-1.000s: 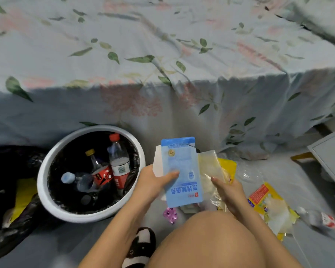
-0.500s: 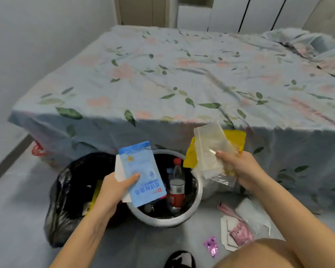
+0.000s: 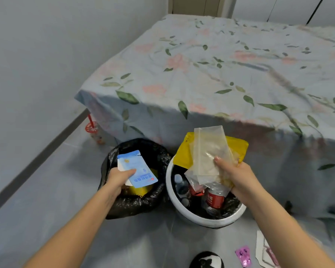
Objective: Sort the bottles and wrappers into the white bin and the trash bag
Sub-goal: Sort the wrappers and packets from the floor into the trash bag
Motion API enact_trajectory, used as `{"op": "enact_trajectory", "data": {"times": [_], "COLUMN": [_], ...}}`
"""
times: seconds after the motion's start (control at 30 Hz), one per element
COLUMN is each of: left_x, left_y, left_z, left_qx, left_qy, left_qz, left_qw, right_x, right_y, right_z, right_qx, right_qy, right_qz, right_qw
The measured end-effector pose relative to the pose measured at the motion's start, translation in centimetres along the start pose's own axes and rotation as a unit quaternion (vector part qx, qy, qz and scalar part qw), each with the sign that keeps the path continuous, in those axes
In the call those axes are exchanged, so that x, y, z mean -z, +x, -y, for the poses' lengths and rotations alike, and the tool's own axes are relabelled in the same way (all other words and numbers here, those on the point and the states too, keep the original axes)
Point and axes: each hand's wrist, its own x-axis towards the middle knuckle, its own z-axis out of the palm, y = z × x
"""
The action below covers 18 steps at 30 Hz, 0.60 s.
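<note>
Grey floor runs beside a bed covered with a pale flowered sheet, and two containers stand on it at the foot of the bed: a black trash bag and, touching its right side, a round white bin lined in black.

The left hand pinches a blue packet with a white card behind it, thumb laid across the packet's face, fingers hidden underneath. That grip sits right over the open mouth of the trash bag, and just under the packet something yellow lies inside the bag.

The right hand clamps a bunch of wrappers: a clear plastic wrapper in front, a yellow wrapper fanned out behind it, and more crumpled clear film hanging below the fingers. The thumb presses on the clear wrapper's face. This bunch is held above the far rim of the white bin. Directly beneath the grip, bottles lie in the bin, one with a red label and one with a pale cap further left.

Near the lower edge, right of the right forearm, a pink blister pack and a white wrapper lie on the floor, with a black and white slipper to their left. A red-topped cup stands by the bed's far left corner.
</note>
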Motion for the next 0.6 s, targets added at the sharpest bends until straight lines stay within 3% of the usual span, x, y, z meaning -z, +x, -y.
{"op": "enact_trajectory", "data": {"times": [0.27,0.43,0.53,0.6], "left_x": [-2.1,-3.0,-3.9,-4.4], "left_y": [4.7,4.3,3.5,2.9], "left_z": [1.6,2.6,1.6,0.3], "left_qx": [0.036,0.033,-0.006,-0.086], "left_qy": [0.166,0.355,0.399,0.374], "left_qz": [-0.029,-0.029,-0.037,-0.068], "left_qw": [0.985,0.934,0.916,0.921], "right_x": [0.5,0.4,0.1,-0.1], "right_y": [0.6,1.0,1.2,1.2], "right_z": [-0.5,-0.6,-0.6,-0.4], "right_qx": [0.003,-0.006,-0.007,-0.009], "right_qy": [0.013,0.009,0.009,0.004], "right_qz": [0.013,0.005,0.009,0.02], "right_qw": [1.0,1.0,1.0,1.0]}}
